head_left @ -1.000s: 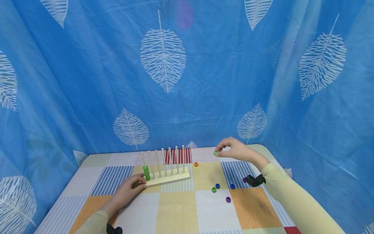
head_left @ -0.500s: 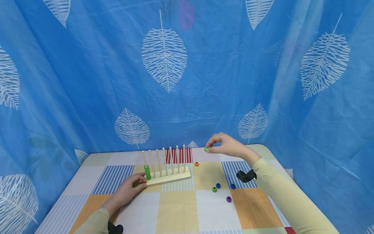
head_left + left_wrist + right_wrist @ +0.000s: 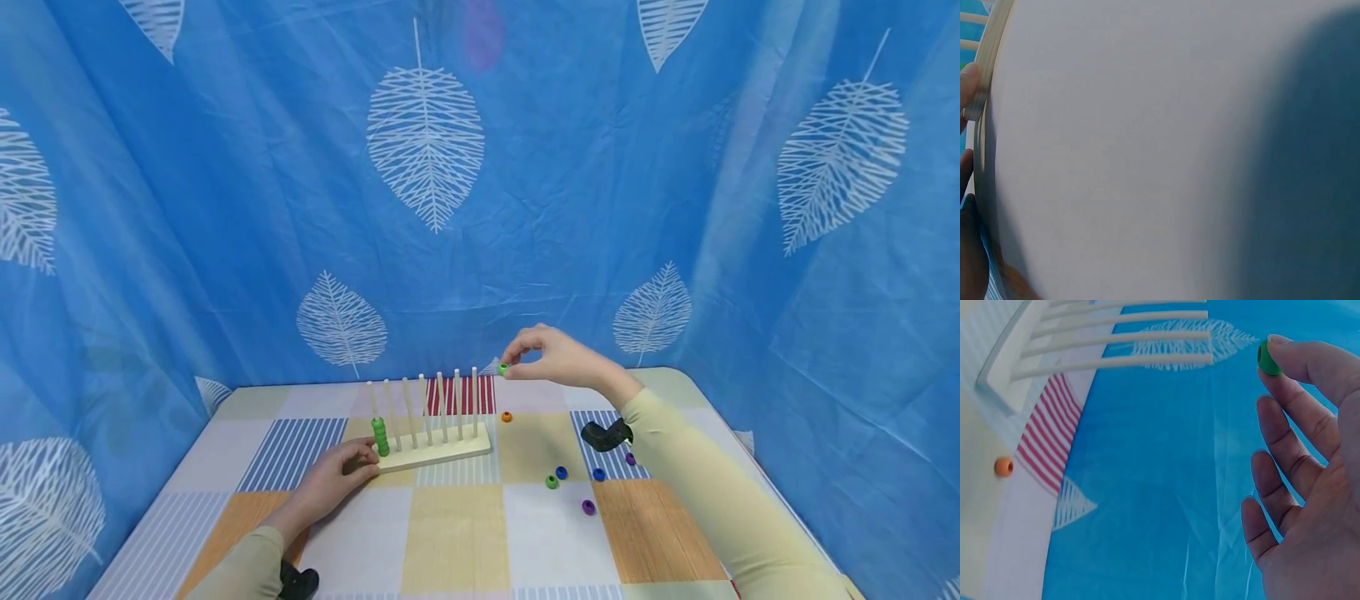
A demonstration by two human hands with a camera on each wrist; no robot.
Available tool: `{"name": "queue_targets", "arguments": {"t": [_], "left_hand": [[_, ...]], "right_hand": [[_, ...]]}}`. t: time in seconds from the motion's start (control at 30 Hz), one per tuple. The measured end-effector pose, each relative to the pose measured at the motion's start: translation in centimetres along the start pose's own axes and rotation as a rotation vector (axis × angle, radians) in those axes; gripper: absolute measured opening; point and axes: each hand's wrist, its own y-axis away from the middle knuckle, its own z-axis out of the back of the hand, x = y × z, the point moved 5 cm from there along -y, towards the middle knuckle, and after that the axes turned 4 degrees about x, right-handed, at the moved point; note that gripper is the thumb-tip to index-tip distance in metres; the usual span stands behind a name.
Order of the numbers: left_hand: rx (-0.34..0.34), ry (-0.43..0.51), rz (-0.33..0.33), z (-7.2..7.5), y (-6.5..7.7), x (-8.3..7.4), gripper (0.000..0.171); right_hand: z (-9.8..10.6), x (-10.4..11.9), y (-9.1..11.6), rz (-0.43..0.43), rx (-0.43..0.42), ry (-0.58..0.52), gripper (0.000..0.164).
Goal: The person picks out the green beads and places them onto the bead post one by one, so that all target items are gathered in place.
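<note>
Between its thumb and index finger my right hand (image 3: 551, 358) pinches a green bead (image 3: 1267, 359), in the air beyond the rack's right end. The other fingers are spread and loosely bent in the right wrist view. A pale wooden peg rack (image 3: 442, 451) with a row of upright pegs stands on the table. Several green beads (image 3: 380, 437) are stacked on its leftmost peg; the other pegs are bare. My left hand (image 3: 337, 479) grips the rack's left end, and its fingertips (image 3: 967, 84) show at the edge of the left wrist view.
An orange bead (image 3: 507, 417) lies right of the rack. Nearer are a loose green bead (image 3: 551, 482), two blue beads, one of them (image 3: 562, 472) beside the green, and two purple beads, one (image 3: 588, 507) closest. A blue leaf-print curtain (image 3: 525, 208) hangs behind the patchwork tablecloth (image 3: 453, 533).
My right hand has moved left and slightly up with the green bead, from over the right of the table towards the rack. The left hand keeps its grip on the rack.
</note>
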Motion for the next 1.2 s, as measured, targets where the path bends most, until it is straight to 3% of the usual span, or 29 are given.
{"name": "queue_targets", "arguments": {"t": [0.53,0.87,1.2], "left_hand": [[-0.004,0.017,-0.023,0.1,0.1,-0.3,0.008],[-0.014,0.021,-0.030,0.0,0.2,-0.3,0.008],[-0.005,0.030,-0.041,0.1,0.1,-0.3,0.008]], "right_hand": [[-1.5,2.8,-3.4,0.087,0.042,0.018,0.012],[-2.3,3.8,-5.4,0.091,0.099,0.029,0.012],[-2.9,4.8,-7.2,0.101,0.133,-0.042,0.015]]}}
